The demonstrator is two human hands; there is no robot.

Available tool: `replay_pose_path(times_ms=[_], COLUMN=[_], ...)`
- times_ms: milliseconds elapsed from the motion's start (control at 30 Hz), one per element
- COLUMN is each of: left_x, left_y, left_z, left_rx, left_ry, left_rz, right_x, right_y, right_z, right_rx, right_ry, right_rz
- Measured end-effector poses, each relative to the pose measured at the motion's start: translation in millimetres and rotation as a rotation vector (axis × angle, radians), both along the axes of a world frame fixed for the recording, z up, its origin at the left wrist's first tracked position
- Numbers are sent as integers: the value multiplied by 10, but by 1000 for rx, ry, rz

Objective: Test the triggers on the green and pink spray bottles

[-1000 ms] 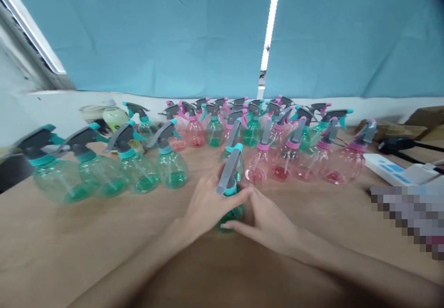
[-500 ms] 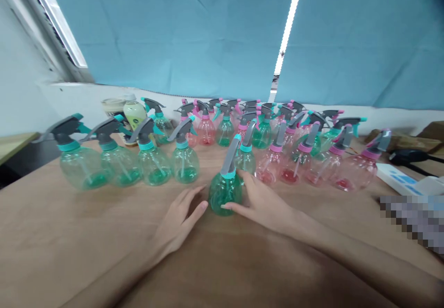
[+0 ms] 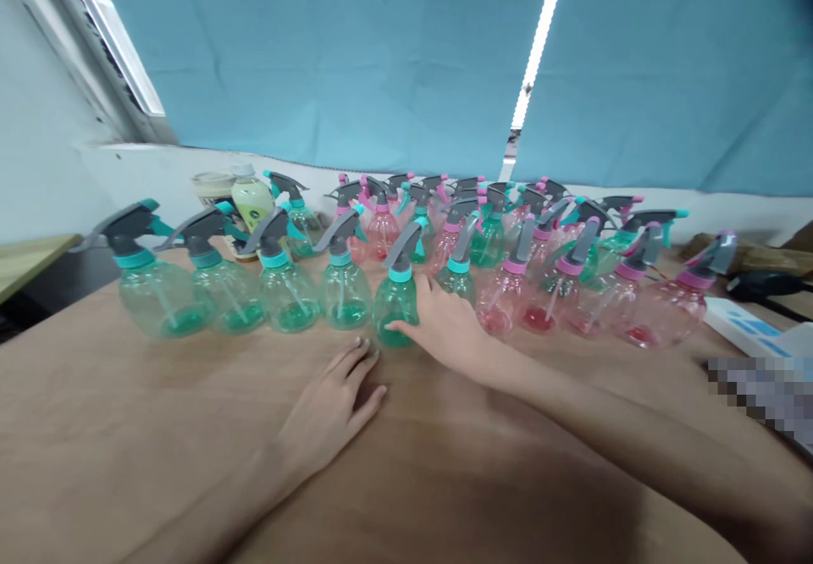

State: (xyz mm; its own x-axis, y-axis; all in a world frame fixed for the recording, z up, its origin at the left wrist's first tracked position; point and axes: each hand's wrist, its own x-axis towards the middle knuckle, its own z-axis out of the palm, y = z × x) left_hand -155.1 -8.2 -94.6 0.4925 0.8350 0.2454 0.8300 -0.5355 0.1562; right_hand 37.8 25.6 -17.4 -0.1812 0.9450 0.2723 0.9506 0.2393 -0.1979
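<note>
A green spray bottle (image 3: 392,301) with a grey trigger head and turquoise collar stands upright in the middle of the front row. Wrapped round its right side is my right hand (image 3: 448,323), thumb across the front. My left hand (image 3: 334,403) rests on the wooden table with its fingers apart, holding nothing, a little nearer to me than the bottle. Left of the held bottle stands another green spray bottle (image 3: 346,297). Partly hidden behind my right hand is a further green one (image 3: 458,280). Pink spray bottles (image 3: 499,301) continue the row to the right.
Behind the front row, several more pink and green spray bottles (image 3: 488,238) crowd toward the wall. A pale green bottle (image 3: 251,200) and a tub (image 3: 212,189) stand at back left. On the right lie a white-and-blue box (image 3: 740,327) and a black object (image 3: 759,286).
My right hand has moved the green spray bottle away from me and slightly left, into line with the front row. My left hand has come away from beside it and settled on the table.
</note>
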Motion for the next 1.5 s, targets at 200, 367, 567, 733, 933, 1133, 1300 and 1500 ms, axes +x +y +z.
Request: replay_pose_path(times_ms=[200,367,567,733,933,1133,1300,1500], left_x=[25,45,52,124,204,196,287,464], left_y=[-59,-81,-97,-129,-145,-140,-171,-244], left_z=[46,44,34,77,141,125,92,111], left_rx=[-19,-43,-79,-142,-182,-196,-213,-251], left_ry=[98,201,194,196,200,179,122,140], left_rz=[-40,-71,-94,-139,-162,-161,-201,-251], right_x=[-61,-78,121,450,824,905,823,765], right_y=[205,205,-108,-295,-301,-206,-53,133], right_z=[-31,-33,76,141,-28,-152,-194,-282], right_rx=[1,-3,53,170,233,305,206,139], right_ry=[0,2,20,96,216,334,356,421], right_rz=[-24,-23,44,98,47,15,-18,-25])
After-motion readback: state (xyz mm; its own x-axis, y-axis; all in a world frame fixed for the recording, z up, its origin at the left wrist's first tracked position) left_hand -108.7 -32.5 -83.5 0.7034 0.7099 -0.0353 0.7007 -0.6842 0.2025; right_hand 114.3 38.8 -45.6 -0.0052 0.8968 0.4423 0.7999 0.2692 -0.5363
